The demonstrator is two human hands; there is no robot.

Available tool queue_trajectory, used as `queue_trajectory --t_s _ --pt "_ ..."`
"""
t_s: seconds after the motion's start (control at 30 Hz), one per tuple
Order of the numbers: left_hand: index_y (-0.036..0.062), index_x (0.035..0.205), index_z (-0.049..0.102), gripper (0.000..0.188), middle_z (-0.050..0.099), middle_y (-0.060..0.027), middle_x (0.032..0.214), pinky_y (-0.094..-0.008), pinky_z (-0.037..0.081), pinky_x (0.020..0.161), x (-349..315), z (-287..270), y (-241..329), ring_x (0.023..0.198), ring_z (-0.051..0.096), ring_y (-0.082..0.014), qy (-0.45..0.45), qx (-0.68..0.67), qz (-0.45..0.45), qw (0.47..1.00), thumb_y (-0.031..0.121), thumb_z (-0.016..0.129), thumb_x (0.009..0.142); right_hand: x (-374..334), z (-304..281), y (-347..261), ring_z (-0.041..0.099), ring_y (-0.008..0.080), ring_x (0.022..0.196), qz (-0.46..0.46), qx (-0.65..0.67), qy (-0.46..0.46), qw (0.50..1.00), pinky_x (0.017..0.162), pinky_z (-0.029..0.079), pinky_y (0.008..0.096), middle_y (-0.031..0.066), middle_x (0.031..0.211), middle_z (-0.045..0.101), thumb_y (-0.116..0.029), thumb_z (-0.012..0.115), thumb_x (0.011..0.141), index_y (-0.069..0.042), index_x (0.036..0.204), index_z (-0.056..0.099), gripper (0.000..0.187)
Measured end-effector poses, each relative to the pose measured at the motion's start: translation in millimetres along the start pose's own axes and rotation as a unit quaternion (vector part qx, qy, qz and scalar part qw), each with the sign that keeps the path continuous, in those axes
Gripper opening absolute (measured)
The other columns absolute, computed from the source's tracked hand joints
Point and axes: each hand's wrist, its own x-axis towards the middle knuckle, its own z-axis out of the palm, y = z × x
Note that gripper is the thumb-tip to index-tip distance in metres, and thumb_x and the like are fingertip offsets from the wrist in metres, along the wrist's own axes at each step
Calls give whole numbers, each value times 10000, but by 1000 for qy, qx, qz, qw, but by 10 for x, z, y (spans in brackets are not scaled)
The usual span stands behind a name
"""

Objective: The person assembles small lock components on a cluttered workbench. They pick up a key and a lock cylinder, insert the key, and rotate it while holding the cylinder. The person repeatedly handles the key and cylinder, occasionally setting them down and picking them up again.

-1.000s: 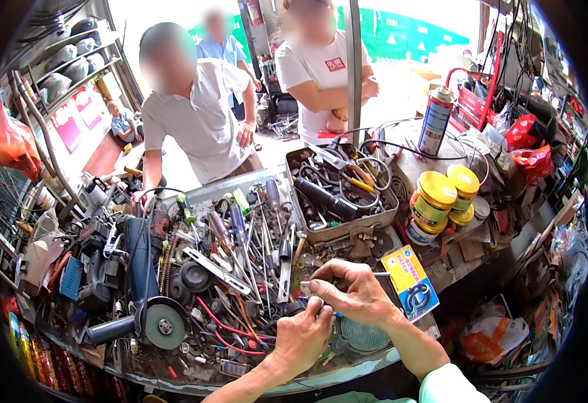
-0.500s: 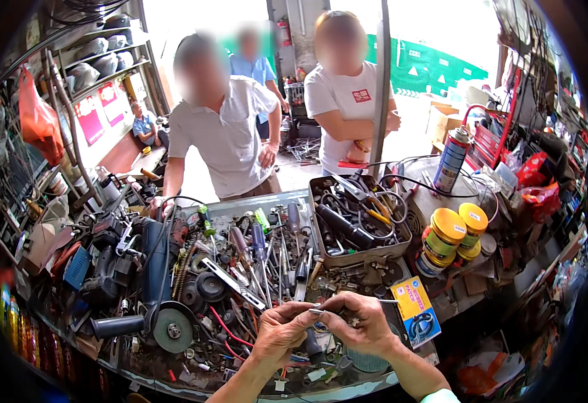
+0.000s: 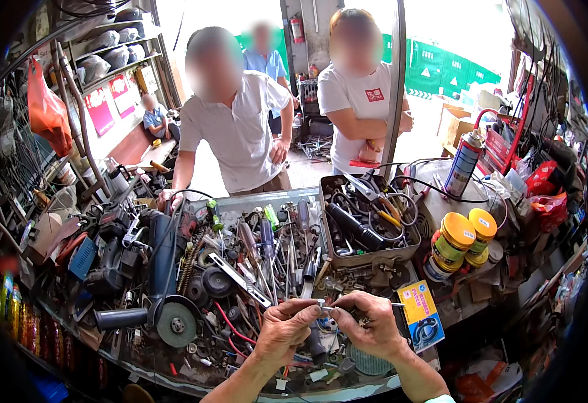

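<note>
Above the cluttered bench, my left hand [image 3: 287, 330] pinches a small silvery metal piece [image 3: 321, 303] between thumb and fingertips. My right hand [image 3: 369, 327] is closed close beside it, its thumb and forefinger meeting at the piece's right end. A thin grey rod [image 3: 397, 305] sticks out past the right side of my right hand; whether it belongs to the same piece is hidden by the fingers. Below the hands lie small loose metal parts and a round grey disc [image 3: 369, 361]. A yellow and blue patch box [image 3: 421, 314] lies just right of my right hand.
An angle grinder [image 3: 166, 269] lies left among screwdrivers [image 3: 267, 240] and scrap. Behind my hands stands a metal tin [image 3: 368, 254] of tools. Yellow tubs [image 3: 454, 240] and a spray can [image 3: 464, 163] stand right. Across the bench, one person [image 3: 233, 127] leans on it; another [image 3: 361, 101] stands with arms folded.
My fingertips have parted slightly, and more of the small metal piece shows between them. The whole view has shifted a little, with the background sitting further right.
</note>
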Motion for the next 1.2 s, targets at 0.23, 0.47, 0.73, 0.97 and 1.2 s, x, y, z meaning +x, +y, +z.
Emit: queue_trajectory --t_s 0.23,0.47,0.73,0.97,1.2 --pt "23 964 682 128 676 -53 782 -182 281 406 28 39 26 457 398 -17 31 26 14 999 27 681 837 24 10 45 636 260 669 -27 -6 -5 1000 574 497 320 135 779 632 -44 673 810 11 906 630 119" --pt "-24 1090 626 245 683 -59 834 -175 239 396 2 118 -17 464 349 9 19 79 60 995 21 664 852 1 36 46 624 314 689 -64 -52 -20 996 575 501 356 148 802 619 -47 647 830 4 925 601 117" --pt "-35 1060 622 252 677 -86 965 -211 512 737 7 73 -26 813 633 -87 9 124 74 989 11 697 824 -23 65 73 619 322 654 -26 -46 5 999 559 489 358 160 745 611 -70 633 814 21 832 605 96" --pt "-29 1045 622 231 666 -50 926 -197 491 702 -12 139 -95 783 611 -65 65 228 136 962 41 695 838 -19 38 74 629 286 615 -3 -75 23 997 551 497 341 138 702 618 -84 654 755 7 779 610 103" --pt "63 976 682 235 644 -46 792 -243 438 544 28 99 -115 598 575 -90 70 556 262 785 37 735 748 21 -5 96 647 264 634 68 -48 112 990 582 511 325 152 727 642 -96 668 762 28 812 628 139"
